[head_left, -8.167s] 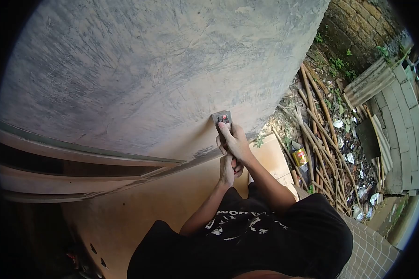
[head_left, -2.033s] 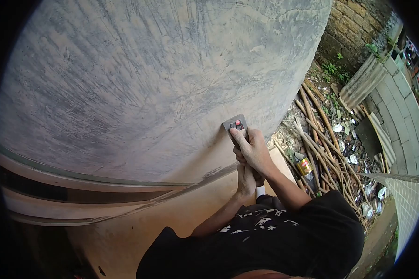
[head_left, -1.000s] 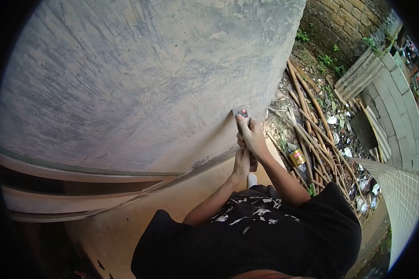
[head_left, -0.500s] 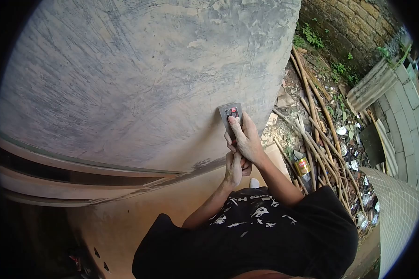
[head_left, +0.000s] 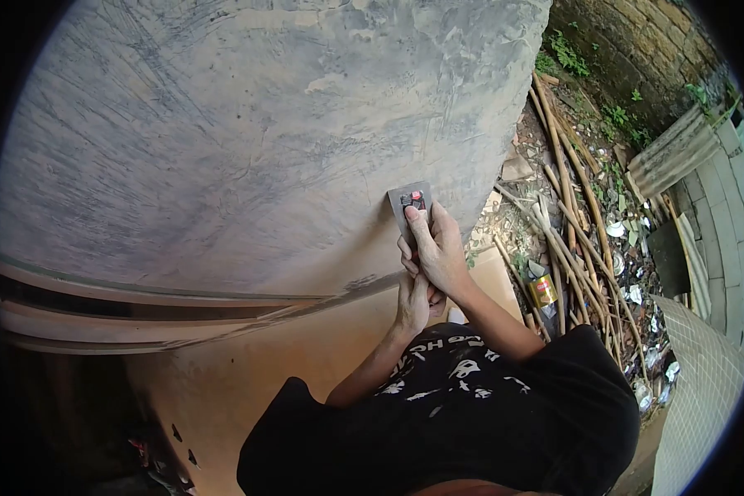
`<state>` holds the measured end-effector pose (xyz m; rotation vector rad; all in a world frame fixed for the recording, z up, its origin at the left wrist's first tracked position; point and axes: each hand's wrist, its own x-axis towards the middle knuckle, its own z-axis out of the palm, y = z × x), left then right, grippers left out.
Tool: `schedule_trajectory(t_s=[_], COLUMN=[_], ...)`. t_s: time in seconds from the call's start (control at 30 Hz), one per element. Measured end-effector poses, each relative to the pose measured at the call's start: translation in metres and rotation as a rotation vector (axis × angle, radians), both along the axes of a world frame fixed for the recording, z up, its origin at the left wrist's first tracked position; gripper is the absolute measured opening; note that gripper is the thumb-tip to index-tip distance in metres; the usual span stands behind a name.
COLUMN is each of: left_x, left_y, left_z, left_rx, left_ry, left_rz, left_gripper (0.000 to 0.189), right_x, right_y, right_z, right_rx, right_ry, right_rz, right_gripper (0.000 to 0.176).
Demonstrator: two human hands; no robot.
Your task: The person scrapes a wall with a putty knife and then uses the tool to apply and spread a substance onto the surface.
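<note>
A putty knife (head_left: 401,202) with a wide grey metal blade and a small red-and-black label lies against the rough grey plastered wall (head_left: 248,157). My right hand (head_left: 444,256) is closed on it, the thumb pressed along the blade near the label. Just below, my left hand (head_left: 413,307) is closed at the handle end, touching the right hand. The fingers cover the handle, so most of it is hidden. Both hands look dusted with pale powder.
A ledge or window frame (head_left: 165,310) runs along the wall's lower left. Bamboo poles (head_left: 570,223), a yellow-and-red can (head_left: 542,291) and litter lie on the ground at right. Grey blocks (head_left: 719,207) and a mesh-patterned sheet (head_left: 703,380) stand farther right.
The view has shifted slightly, so the poles and can appear a little farther right. Both hands keep the same grip, and the putty knife stays at nearly the same spot on the wall.
</note>
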<state>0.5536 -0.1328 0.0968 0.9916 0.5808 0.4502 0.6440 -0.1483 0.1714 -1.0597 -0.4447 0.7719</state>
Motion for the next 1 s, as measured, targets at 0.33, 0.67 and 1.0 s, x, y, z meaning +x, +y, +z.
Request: schedule_trajectory(t_s=[0.33,0.67,1.0], left_x=[0.005,-0.008,-0.001], left_y=[-0.004,0.004,-0.003], left_z=[0.004,0.052,-0.008], left_rx=[-0.021,-0.061,0.086], left_ry=[-0.091,0.096,0.003], left_rz=[-0.060,-0.191,-0.009], left_gripper=[0.046,0.040,0.043], right_x=[0.002,0.003,-0.002], right_y=[0.002,0.001,0.006], right_z=[0.004,0.031,-0.011], right_rx=[-0.056,0.070,-0.004], right_ry=[-0.025,0.166,-0.052], right_rz=[-0.033,0.041,-0.069], right_gripper=[0.026,0.031,0.030])
